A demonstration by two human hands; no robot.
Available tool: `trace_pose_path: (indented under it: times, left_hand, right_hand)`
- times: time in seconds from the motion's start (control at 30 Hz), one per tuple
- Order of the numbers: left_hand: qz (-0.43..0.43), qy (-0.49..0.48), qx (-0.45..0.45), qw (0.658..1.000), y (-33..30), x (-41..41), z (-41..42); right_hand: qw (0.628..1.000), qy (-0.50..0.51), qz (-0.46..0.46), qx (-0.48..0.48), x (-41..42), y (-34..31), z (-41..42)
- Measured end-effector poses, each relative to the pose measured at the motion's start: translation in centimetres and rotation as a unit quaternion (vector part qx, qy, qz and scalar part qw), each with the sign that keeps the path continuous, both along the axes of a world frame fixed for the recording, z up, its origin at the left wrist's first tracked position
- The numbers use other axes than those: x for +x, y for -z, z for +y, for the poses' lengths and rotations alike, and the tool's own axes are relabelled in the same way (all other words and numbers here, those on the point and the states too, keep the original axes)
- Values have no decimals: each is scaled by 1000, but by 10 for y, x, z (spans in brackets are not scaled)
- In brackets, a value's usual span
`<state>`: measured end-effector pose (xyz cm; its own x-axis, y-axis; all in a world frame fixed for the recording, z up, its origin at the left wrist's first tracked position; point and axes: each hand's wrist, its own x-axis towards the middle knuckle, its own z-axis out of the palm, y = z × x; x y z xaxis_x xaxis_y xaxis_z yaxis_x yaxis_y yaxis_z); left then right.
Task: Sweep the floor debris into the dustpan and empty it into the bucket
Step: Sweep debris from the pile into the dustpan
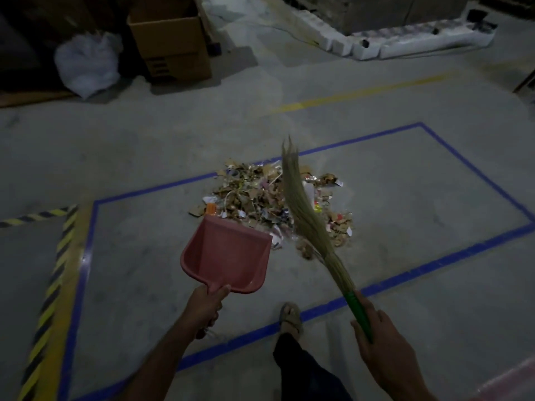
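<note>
A pile of debris (254, 198), paper and cardboard scraps, lies on the concrete floor inside a blue taped rectangle. My left hand (207, 306) grips the handle of a pink dustpan (228, 256), whose front lip sits at the near left edge of the pile. My right hand (376, 340) holds the green handle of a grass broom (307, 218); its bristles lie across the right part of the pile, tips pointing away from me. No bucket is in view.
Blue tape (474, 169) outlines the floor area; yellow-black hazard tape (55, 273) runs along the left. A cardboard box (170, 44) and a white plastic bag (86, 65) stand at the back left, foam blocks (405, 41) at the back right. My sandalled foot (291, 316) stands between my hands.
</note>
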<state>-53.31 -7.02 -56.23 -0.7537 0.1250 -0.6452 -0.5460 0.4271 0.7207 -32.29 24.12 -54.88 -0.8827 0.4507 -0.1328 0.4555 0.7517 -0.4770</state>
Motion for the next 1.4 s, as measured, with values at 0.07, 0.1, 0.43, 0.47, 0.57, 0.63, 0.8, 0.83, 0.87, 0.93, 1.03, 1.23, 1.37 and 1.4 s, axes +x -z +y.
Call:
trace_pose_path:
  times: [0.07, 0.1, 0.43, 0.47, 0.57, 0.63, 0.8, 0.83, 0.87, 0.93, 1.03, 1.23, 1.37, 1.4]
  left_hand:
    - [-1, -15, -10, 1000, 2, -29, 2]
    - [-3, -24, -16, 1000, 1, -43, 4]
    - [-23, -77, -47, 996, -13, -185, 24]
    - [-24, -80, -44, 996, -12, -195, 26]
    - [-23, -85, -49, 995, -10, -228, 27]
    - [-25, -91, -50, 994, -5, -254, 23]
    - [-18, -101, -51, 993, 11, -327, 2]
    - [-18, -93, -53, 994, 14, -344, -3]
    - [-20, -84, -57, 995, 20, -362, -8]
    - [-28, -69, -65, 995, 34, -402, -22]
    - [-49, -38, -71, 996, 60, -469, -41]
    - [-103, 34, -93, 990, 107, -575, -71]
    - [-130, 87, -132, 979, 160, -633, -80]
    - [-138, 96, -140, 976, 177, -644, -79]
  right_hand:
    - [1000, -2, -7, -25, -40, 10, 12]
    - [999, -4, -10, -40, -61, 13, 17]
    - [994, -74, -65, -57, -240, 16, 48]
    - [993, -86, -71, -44, -253, 16, 51]
    - [990, -103, -86, -33, -295, 15, 58]
    - [989, -105, -91, -38, -320, 18, 58]
    - [990, -91, -105, -32, -384, 30, 45]
    - [990, -86, -111, -33, -398, 33, 41]
    - [989, -81, -115, -34, -412, 37, 37]
    - [989, -70, -124, -33, -442, 47, 25]
    - [990, -41, -131, -27, -489, 63, -1]
    - [986, 15, -163, -38, -568, 95, -57]
    - [971, 65, -227, -35, -613, 129, -71]
    - [968, 73, -239, -33, -622, 143, -72]
